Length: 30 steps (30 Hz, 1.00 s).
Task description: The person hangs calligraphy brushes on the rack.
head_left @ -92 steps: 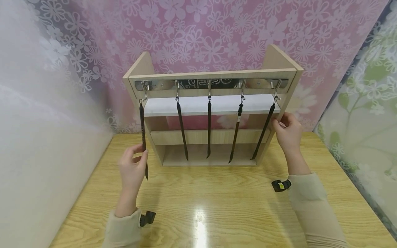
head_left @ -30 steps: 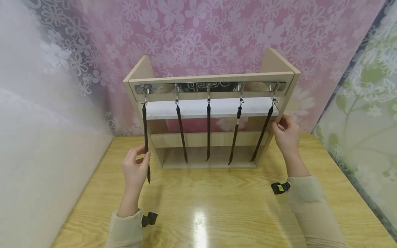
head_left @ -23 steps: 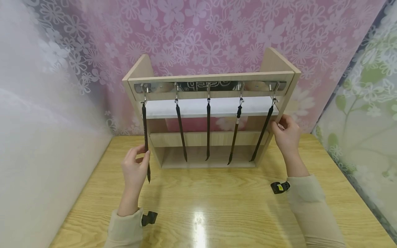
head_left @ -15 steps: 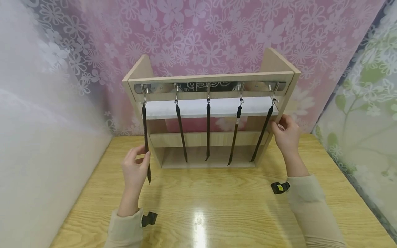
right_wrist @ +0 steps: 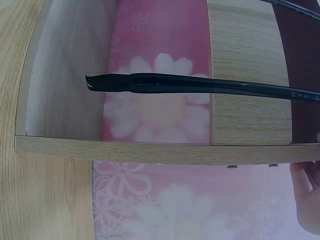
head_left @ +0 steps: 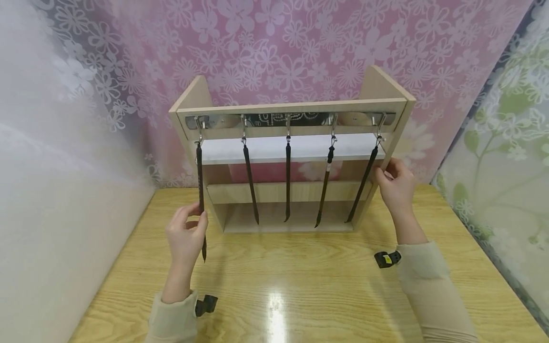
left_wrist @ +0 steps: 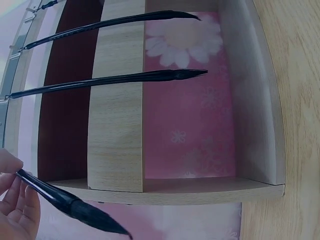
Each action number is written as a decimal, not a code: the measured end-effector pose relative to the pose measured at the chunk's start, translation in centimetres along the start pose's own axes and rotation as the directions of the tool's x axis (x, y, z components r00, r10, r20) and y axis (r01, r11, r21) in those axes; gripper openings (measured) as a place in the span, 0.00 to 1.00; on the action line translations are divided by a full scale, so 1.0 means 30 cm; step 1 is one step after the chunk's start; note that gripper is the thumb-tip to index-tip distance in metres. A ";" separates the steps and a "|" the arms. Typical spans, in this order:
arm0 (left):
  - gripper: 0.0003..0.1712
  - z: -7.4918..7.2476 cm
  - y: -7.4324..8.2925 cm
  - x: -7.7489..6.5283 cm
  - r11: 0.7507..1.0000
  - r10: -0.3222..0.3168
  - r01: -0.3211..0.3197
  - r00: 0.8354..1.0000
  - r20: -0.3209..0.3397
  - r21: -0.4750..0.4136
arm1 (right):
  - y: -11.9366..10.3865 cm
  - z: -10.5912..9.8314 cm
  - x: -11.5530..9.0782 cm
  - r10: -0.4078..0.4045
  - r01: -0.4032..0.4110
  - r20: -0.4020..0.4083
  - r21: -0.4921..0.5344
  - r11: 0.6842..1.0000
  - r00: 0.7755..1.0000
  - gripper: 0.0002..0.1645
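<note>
My left hand (head_left: 185, 232) pinches a dark calligraphy brush (head_left: 200, 176) low on its handle, its tip pointing down below the fingers. At its top, the loop meets the leftmost metal hook; I cannot tell whether it is fully over it. In the left wrist view, the brush's dark bristle head (left_wrist: 95, 216) sticks out past the fingers. My right hand (head_left: 398, 188) grips the right side panel of a pale wooden shelf rack (head_left: 291, 107), thumb at the front edge, other fingers partly hidden. Beside it a dark brush (head_left: 363, 183) hangs from the rightmost hook.
Between the outer brushes hang a dark brush (head_left: 250, 183), another dark brush (head_left: 288, 183) and a brown-handled brush (head_left: 326, 186). A metal hook strip (head_left: 225, 121) runs along the rack's front. The wooden table (head_left: 274, 267) meets walls at left, back and right.
The left brush's loop has gone from just left of its hook up to the hook. Lately the left hand and brush have dropped slightly. The right hand keeps its grip on the rack.
</note>
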<state>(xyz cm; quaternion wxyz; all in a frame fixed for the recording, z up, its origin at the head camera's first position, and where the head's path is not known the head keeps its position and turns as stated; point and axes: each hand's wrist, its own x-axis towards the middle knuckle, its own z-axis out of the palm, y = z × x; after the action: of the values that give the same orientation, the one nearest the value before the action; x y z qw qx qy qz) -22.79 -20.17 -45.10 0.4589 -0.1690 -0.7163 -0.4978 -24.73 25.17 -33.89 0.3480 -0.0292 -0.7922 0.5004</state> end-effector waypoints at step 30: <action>0.11 -0.014 0.152 0.038 0.999 0.043 -0.043 0.999 0.001 0.026 | 0.009 0.000 -0.003 -0.022 0.022 0.001 -0.001 1.000 1.000 0.14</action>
<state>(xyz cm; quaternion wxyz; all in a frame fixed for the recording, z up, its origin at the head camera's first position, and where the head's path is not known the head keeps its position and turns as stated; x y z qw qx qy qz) -19.98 -18.73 -41.57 0.4714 -0.1784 -0.7191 -0.4784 -24.76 25.27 -34.16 0.3532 -0.0203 -0.7928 0.4962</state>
